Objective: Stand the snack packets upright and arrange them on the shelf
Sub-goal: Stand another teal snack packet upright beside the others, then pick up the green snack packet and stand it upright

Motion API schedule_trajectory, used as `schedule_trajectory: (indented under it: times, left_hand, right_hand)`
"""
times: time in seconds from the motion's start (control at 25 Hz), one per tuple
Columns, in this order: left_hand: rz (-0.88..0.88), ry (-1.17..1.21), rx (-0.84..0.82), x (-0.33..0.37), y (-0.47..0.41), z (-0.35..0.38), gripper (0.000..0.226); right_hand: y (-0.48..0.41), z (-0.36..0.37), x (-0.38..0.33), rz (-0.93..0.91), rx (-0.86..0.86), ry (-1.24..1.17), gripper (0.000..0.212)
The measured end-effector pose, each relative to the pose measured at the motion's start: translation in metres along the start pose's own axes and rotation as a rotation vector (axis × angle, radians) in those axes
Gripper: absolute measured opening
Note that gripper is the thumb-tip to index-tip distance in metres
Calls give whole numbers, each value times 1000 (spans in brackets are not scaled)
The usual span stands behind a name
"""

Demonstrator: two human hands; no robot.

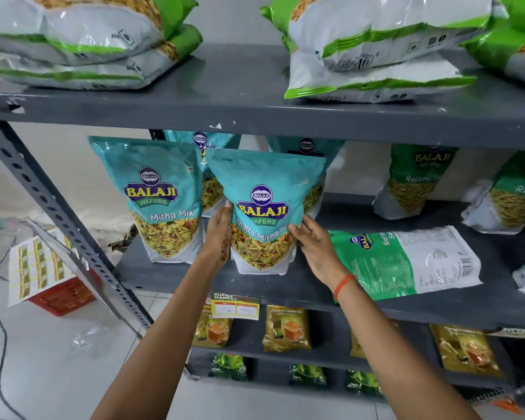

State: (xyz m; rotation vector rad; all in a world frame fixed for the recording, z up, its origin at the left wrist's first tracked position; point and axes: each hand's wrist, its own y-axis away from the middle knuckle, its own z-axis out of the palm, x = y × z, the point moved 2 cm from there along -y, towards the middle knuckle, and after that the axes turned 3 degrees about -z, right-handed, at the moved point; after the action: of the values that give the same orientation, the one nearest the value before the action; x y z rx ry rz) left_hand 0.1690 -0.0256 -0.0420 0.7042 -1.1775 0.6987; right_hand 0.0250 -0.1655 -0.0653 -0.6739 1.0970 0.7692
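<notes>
A teal Khatta Mitha Mix packet point(264, 189) stands upright near the front of the grey middle shelf point(285, 286). My left hand point(219, 234) presses flat on its left side and my right hand point(315, 247) on its right side. Another teal packet point(161, 195) stands upright just to its left, and two more teal packets point(206, 165) stand behind. To the right a green-and-white Ratlami Sev packet point(403, 262) lies flat on the same shelf. Two green packets point(415, 180) stand upright at the back right.
Green-and-white packets point(376, 47) lie stacked on the top shelf point(255, 110). Tea packets point(285, 328) fill the lower shelves behind a price label point(235, 306). A slanted metal upright point(58, 213) borders the left; a red basket point(64, 295) and cables lie on the floor.
</notes>
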Motion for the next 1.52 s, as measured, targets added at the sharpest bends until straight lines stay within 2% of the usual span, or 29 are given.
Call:
schedule_trajectory:
  times: [0.16,0.24,0.36,0.44,0.56,0.72,0.8,0.88,1.0,1.04,1.12,1.24,1.32,1.48,1.52]
  left_hand:
    - [77,-100,92,-4,13,14,58]
    - [165,-167,144,-7,26,22,64]
    - [308,-437,292,-11,51,35,72]
    - [434,-594,380,-13,71,52,76]
    - [574,-737,364,-21,94,89,76]
    - [700,-817,284,-49,113,153,68]
    - [651,-835,239,-70,119,188,65]
    - [506,-858,209,-95,121,213,64]
    - [276,-851,272,-129,128,223,61]
    - [235,-832,298,-137,132,225,61]
    - [195,-755,313,-146,139,227,61]
    - [148,-585,352,-148,139,227,59]
    - [106,-436,408,-146,136,223,57]
    - [-45,246,446,-139,118,228,45]
    - [-64,331,440,-136,113,233,41]
  right_hand:
    - [3,-3,-1,16,28,24,45]
    - [5,0,-1,20,24,63,42]
    - [10,5,-4,10,33,139,32]
    - [15,2,-14,-25,93,182,33]
    - [26,-17,-37,-140,182,312,37]
    - [50,-60,-67,-278,156,484,30]
    - [68,-97,-76,-353,167,753,32]
    - [88,-141,-75,-440,129,1081,43]
    - [113,-199,-61,-518,-115,1602,76]
    - [117,-215,-56,-528,-189,1760,79]
    - [119,-236,-49,-546,-243,1965,74]
    - [114,-247,-47,-719,-204,2053,63]
    - [111,-248,-57,-799,-116,1980,58]
    - [100,-248,-99,-869,33,1676,46]
    - [97,-247,-111,-855,42,1582,43]
